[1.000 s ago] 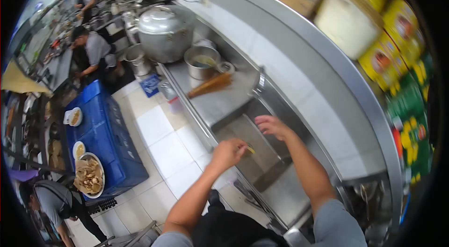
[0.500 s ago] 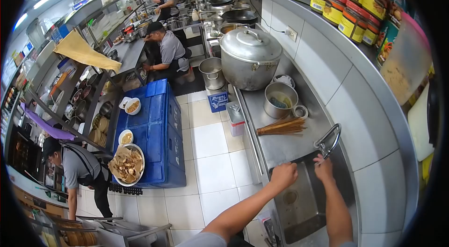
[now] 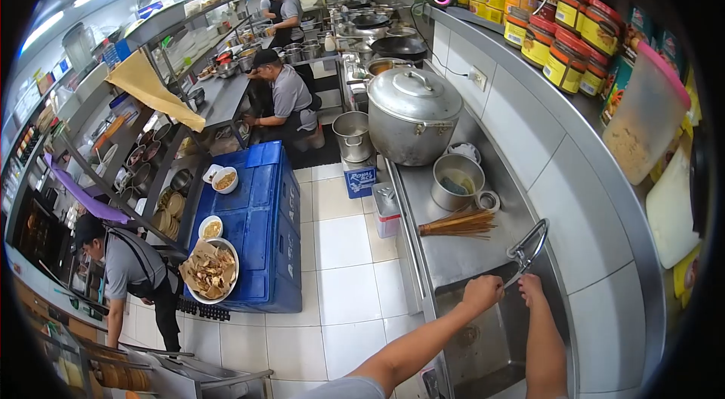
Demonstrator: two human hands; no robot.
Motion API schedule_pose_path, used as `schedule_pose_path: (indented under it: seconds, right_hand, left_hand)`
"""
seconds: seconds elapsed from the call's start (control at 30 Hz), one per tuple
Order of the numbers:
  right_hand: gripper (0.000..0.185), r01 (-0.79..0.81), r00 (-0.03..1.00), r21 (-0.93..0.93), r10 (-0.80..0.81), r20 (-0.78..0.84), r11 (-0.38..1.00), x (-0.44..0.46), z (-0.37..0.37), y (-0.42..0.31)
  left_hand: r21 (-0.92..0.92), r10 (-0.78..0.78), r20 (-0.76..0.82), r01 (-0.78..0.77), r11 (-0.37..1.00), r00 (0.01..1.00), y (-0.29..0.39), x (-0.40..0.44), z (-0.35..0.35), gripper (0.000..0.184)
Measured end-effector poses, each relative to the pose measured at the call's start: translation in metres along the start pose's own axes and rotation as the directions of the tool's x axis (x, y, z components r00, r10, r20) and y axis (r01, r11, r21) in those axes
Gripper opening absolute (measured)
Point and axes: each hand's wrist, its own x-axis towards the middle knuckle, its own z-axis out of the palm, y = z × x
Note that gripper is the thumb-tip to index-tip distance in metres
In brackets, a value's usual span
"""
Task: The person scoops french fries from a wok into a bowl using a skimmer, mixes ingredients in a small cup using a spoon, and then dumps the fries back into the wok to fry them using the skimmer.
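Over the metal sink (image 3: 472,331), both of my hands are raised close together just below the curved faucet (image 3: 529,244). My left hand (image 3: 483,293) is closed in a fist on the left side. Beside it, my right hand (image 3: 532,289) has its fingers curled together. A thin pale strip shows between the two hands under the spout; whether it is water or an object I cannot make out. What the fingers hold, if anything, is hidden.
On the steel counter lie a bamboo brush (image 3: 457,225), a metal pot (image 3: 457,181) and a large lidded pot (image 3: 415,116). Blue coolers (image 3: 253,229) bearing food bowls stand left across the tiled floor. Jars (image 3: 563,44) line the right shelf. Several co-workers are at the left and back.
My left hand has moved up and right toward my right hand. My right hand has dropped slightly from the faucet, and its fingers have curled in. The camera view has shifted a little.
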Motion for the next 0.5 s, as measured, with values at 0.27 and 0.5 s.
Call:
schedule_pose_path:
  seconds: [0.27,0.5]
  right_hand:
    - [0.036,-0.234,0.936,0.713,-0.044,0.348,0.661,0.158,0.019,0.074]
    - [0.034,-0.356,0.926,0.419,0.253,0.281,0.835,0.089,-0.004,0.020]
  left_hand:
    - [0.000,-0.182,-0.015,0.182,0.983,0.983,-0.031,-0.050,-0.006,0.017]
    - [-0.017,-0.290,0.125,0.294,0.956,0.949,-0.036,-0.023,0.008,0.023]
